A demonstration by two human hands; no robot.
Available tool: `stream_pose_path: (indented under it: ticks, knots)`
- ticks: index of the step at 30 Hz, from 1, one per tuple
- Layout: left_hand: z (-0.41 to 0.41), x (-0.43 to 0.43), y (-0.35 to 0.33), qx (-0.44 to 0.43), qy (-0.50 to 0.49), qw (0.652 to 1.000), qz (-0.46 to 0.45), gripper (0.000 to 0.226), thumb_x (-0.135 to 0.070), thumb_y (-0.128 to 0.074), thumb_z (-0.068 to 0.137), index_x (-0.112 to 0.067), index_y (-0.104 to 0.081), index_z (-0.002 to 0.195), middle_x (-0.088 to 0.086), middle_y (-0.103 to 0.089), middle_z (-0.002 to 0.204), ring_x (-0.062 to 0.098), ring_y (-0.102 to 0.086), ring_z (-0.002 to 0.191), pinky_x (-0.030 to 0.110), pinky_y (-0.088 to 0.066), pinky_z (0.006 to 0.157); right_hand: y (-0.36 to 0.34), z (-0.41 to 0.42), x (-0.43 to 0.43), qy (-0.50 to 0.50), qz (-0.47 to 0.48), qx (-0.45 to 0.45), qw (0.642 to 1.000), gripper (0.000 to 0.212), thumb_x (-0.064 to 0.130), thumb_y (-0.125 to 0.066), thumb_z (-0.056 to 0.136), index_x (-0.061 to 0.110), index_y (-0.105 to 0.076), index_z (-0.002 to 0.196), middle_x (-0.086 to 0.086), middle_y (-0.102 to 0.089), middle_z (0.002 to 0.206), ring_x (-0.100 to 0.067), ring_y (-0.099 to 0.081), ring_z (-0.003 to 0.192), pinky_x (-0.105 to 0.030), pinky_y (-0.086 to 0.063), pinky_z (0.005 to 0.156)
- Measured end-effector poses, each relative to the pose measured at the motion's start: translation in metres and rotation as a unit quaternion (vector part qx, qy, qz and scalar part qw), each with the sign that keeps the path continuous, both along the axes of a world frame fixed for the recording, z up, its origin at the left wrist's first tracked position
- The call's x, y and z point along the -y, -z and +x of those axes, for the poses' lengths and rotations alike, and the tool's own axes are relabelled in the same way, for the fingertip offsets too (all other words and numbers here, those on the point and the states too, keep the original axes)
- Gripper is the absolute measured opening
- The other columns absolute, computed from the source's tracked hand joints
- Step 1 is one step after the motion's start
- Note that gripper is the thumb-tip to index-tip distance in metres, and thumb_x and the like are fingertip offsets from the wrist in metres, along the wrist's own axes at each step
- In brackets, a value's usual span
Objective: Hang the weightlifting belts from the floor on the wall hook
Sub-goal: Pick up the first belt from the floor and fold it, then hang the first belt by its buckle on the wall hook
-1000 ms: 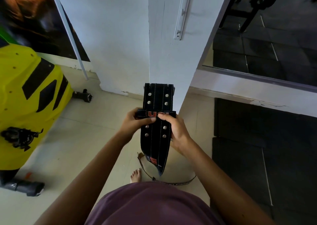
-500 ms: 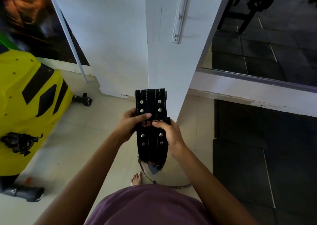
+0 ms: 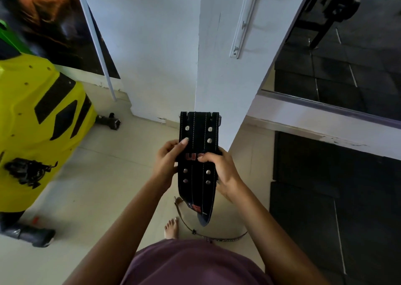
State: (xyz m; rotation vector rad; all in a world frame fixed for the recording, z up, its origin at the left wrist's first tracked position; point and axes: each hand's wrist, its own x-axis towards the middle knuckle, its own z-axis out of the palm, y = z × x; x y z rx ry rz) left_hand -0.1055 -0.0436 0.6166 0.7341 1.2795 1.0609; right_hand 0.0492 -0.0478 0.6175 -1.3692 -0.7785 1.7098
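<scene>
I hold a black weightlifting belt (image 3: 198,132) folded lengthwise in front of me, with silver rivets, white stitching and a red-lettered loop at its middle. My left hand (image 3: 167,163) grips its left edge, thumb on the face. My right hand (image 3: 221,169) grips the right edge, fingers over the loop. The belt's pointed end hangs down toward the floor. A thin brown belt (image 3: 219,238) lies curled on the floor near my bare foot. A white hook rail (image 3: 244,22) is fixed on the pillar face above the belt.
A white pillar (image 3: 219,78) stands directly ahead. A yellow and black machine (image 3: 36,128) fills the left. Black rubber floor mats (image 3: 325,198) lie to the right, below a mirror (image 3: 347,63). The floor underfoot is beige tile.
The belt stays in both hands and has shifted slightly left, then up. My left thumb has moved higher on the belt's face. The view has tilted a little.
</scene>
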Motion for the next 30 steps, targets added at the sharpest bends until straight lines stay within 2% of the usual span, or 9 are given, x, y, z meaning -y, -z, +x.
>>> stream_pose_path:
  ticks: [3,5,7,9,12,17,23,28,30]
  knots:
    - [0.004,-0.013,-0.015,-0.042,-0.029,0.998,0.033,0.033,-0.034,-0.065,0.087,-0.004,-0.066,0.101,0.006,-0.069,0.084,0.019,-0.068,0.075,0.029,-0.056,0.062,-0.008,-0.001,-0.002,-0.001,0.03,0.045,0.999,0.03,0.026,-0.073,0.078,0.013,-0.069,0.105,-0.015,-0.075,0.105,-0.032,-0.073,0.096,-0.049,-0.058,0.087]
    - [0.008,-0.02,-0.021,-0.046,-0.038,0.998,0.018,0.037,-0.041,-0.063,0.087,-0.004,-0.067,0.091,0.006,-0.067,0.077,0.018,-0.066,0.069,0.027,-0.054,0.058,-0.019,-0.006,-0.013,0.029,0.054,0.093,0.994,0.04,0.044,-0.063,0.088,0.008,-0.064,0.106,-0.012,-0.072,0.1,-0.023,-0.071,0.087,-0.036,-0.058,0.074]
    - [0.016,-0.024,-0.024,-0.032,-0.059,0.998,-0.003,0.038,-0.044,-0.062,0.087,-0.006,-0.064,0.085,0.005,-0.062,0.071,0.017,-0.062,0.063,0.025,-0.052,0.054,-0.027,-0.012,-0.025,0.051,0.066,0.149,0.985,0.052,0.054,-0.05,0.092,0.005,-0.062,0.105,-0.018,-0.07,0.097,-0.027,-0.067,0.085,-0.039,-0.054,0.073]
    - [0.024,-0.025,-0.023,-0.01,-0.086,0.996,0.005,0.032,-0.039,-0.058,0.091,-0.009,-0.061,0.083,0.003,-0.061,0.069,0.015,-0.059,0.058,0.023,-0.051,0.052,-0.032,-0.017,-0.03,0.084,0.081,0.175,0.978,0.038,0.04,-0.045,0.1,0.007,-0.061,0.103,-0.008,-0.071,0.087,-0.024,-0.066,0.087,-0.041,-0.051,0.08]
    - [0.031,-0.031,-0.026,-0.009,-0.077,0.996,0.041,0.028,-0.035,-0.053,0.095,-0.011,-0.056,0.08,0.0,-0.056,0.065,0.009,-0.052,0.05,0.021,-0.046,0.049,-0.036,-0.012,-0.035,0.118,0.107,0.179,0.971,0.024,0.024,-0.043,0.104,0.009,-0.062,0.098,0.003,-0.065,0.076,-0.011,-0.061,0.077,-0.032,-0.045,0.076]
    - [0.027,-0.06,-0.051,-0.05,-0.059,0.99,0.121,0.028,-0.037,-0.054,0.094,-0.014,-0.058,0.079,0.0,-0.061,0.067,0.015,-0.056,0.058,0.03,-0.049,0.059,-0.053,-0.008,-0.05,0.099,0.166,0.157,0.968,0.007,0.019,-0.06,0.095,0.015,-0.06,0.102,-0.008,-0.072,0.097,-0.015,-0.069,0.088,-0.028,-0.053,0.078]
    - [0.031,-0.107,-0.114,-0.085,-0.004,0.97,0.226,0.032,-0.041,-0.053,0.093,-0.016,-0.062,0.075,0.003,-0.068,0.074,0.025,-0.06,0.067,0.046,-0.052,0.07,-0.112,0.005,-0.094,0.144,0.249,0.148,0.946,0.004,0.015,-0.059,0.097,0.013,-0.061,0.1,0.003,-0.073,0.085,0.0,-0.068,0.075,-0.018,-0.048,0.071]
    - [0.044,-0.158,-0.194,-0.07,-0.003,0.956,0.284,0.035,-0.043,-0.052,0.092,-0.015,-0.062,0.074,0.003,-0.069,0.075,0.027,-0.06,0.07,0.054,-0.053,0.078,-0.19,0.017,-0.139,0.163,0.328,0.157,0.917,0.011,0.022,-0.058,0.098,0.013,-0.062,0.101,0.008,-0.073,0.08,0.0,-0.067,0.076,-0.035,-0.054,0.079]
    - [0.051,-0.177,-0.233,-0.067,-0.005,0.944,0.324,0.035,-0.044,-0.052,0.093,-0.015,-0.063,0.074,0.002,-0.07,0.074,0.024,-0.06,0.069,0.05,-0.052,0.076,-0.229,0.023,-0.157,0.173,0.364,0.159,0.901,0.011,0.022,-0.058,0.098,0.012,-0.062,0.102,0.009,-0.073,0.08,-0.003,-0.066,0.081,-0.031,-0.051,0.08]
